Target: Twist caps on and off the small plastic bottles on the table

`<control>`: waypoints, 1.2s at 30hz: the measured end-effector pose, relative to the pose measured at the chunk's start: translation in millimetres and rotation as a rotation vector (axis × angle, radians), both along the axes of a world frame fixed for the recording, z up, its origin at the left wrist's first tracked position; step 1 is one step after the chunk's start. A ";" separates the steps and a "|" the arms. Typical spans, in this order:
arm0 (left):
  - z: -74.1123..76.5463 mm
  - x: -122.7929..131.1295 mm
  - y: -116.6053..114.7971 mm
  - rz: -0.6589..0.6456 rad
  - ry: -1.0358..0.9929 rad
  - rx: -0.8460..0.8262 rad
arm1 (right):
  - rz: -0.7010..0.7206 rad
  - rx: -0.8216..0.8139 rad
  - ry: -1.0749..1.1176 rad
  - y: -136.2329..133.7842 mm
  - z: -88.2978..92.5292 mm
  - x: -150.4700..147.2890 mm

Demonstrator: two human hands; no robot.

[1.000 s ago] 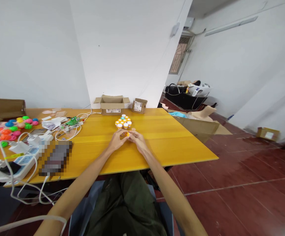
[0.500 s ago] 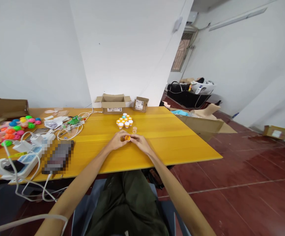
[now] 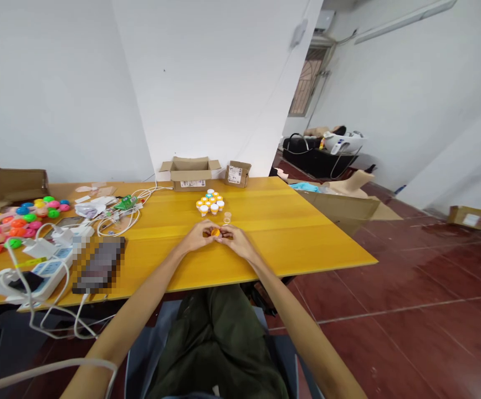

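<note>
While hands (image 3: 201,235) (image 3: 237,241) hold orange pc (image 3: 215,233), clr cup's (image 3: 227,218) nr.

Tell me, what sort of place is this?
Probably a makeshift workroom, though I can't be sure: one plain table holds a power strip, a small green board that looks like electronics, and an open cardboard box.

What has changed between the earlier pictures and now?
The left hand and right hand drew slightly back toward the person, uncovering more of the clear cup. Nothing was let go; both hold the orange piece. The capped containers and open box stayed put.
</note>
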State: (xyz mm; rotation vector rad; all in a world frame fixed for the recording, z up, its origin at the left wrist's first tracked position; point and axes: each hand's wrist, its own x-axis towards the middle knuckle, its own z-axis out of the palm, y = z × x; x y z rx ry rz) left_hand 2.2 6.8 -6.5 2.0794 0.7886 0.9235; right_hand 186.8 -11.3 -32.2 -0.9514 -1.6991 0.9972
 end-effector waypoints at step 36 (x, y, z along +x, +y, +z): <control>8.9 0.1 2.8 0.117 -0.282 -0.369 | -0.223 0.084 0.144 -3.3 14.5 0.6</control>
